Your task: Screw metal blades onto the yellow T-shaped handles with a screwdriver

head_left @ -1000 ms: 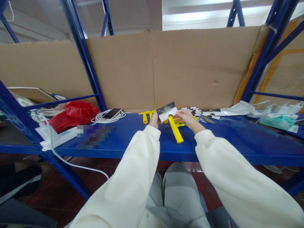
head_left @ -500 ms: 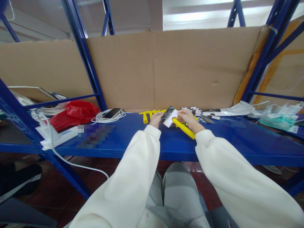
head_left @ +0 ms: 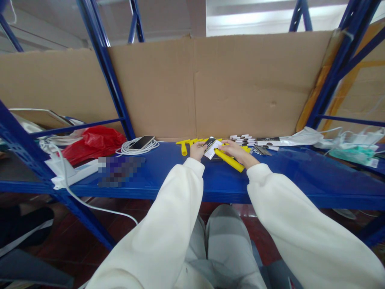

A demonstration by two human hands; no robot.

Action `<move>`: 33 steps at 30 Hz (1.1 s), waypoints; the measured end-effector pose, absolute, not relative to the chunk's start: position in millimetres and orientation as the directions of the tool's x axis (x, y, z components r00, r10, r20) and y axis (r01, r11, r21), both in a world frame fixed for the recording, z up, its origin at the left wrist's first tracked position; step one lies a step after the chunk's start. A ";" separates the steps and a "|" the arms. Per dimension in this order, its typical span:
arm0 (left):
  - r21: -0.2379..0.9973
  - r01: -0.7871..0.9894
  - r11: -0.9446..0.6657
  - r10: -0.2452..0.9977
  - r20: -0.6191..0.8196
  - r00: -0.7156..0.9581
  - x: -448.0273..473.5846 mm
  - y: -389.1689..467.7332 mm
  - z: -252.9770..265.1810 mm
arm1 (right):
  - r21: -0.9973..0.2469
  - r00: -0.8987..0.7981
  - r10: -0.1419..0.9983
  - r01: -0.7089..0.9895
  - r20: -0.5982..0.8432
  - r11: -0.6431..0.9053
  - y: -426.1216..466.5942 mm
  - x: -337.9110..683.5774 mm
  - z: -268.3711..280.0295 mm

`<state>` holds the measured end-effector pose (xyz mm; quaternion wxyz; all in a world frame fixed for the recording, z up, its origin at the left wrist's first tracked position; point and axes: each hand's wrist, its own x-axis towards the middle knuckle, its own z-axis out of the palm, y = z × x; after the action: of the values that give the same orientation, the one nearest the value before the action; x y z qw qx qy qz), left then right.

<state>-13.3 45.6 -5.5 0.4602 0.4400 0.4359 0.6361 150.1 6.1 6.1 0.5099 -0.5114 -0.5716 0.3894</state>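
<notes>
My left hand (head_left: 197,151) is closed on the left edge of a small black-and-white card (head_left: 212,149). My right hand (head_left: 236,152) grips a yellow tube-shaped handle (head_left: 232,161), which slants down to the right. The handle's upper end meets the card's right side; whether it passes through the card I cannot tell. Behind my left hand, several yellow T-shaped tools (head_left: 184,149) lie along the back of the blue shelf (head_left: 171,176). Just beyond my right hand is a pile of black-and-white cards (head_left: 242,139).
Farther left are a phone (head_left: 143,142) on a coiled white cable (head_left: 122,149), a red plastic bag (head_left: 94,143) and a white power strip (head_left: 81,174). White plastic wrapping (head_left: 303,137) lies at the back right. A cardboard sheet (head_left: 234,84) walls off the rear, between blue posts (head_left: 110,76).
The yellow handle and my right hand have shifted slightly left and up. The card has turned a little, showing more of its white part beside the handle's end.
</notes>
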 end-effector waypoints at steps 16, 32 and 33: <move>0.952 -0.204 -0.229 0.924 0.147 -0.354 -17.4 60.1 -13.2 | -0.844 -0.251 0.905 0.341 0.343 0.414 8.7 152.6 1.4; 0.941 -0.233 -0.246 0.939 0.171 -0.299 -15.1 51.3 -7.9 | -0.307 -0.357 0.798 0.785 0.485 0.538 -9.0 168.1 4.4; 0.944 -0.219 -0.247 0.937 0.174 -0.304 -15.4 50.4 -7.6 | -0.271 -0.336 0.801 0.816 0.496 0.510 -9.2 179.2 7.4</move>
<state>-15.4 50.4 -7.6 0.4271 0.4071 0.4407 0.6765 179.2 -9.2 7.4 0.2954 -0.4947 -0.8172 -0.0131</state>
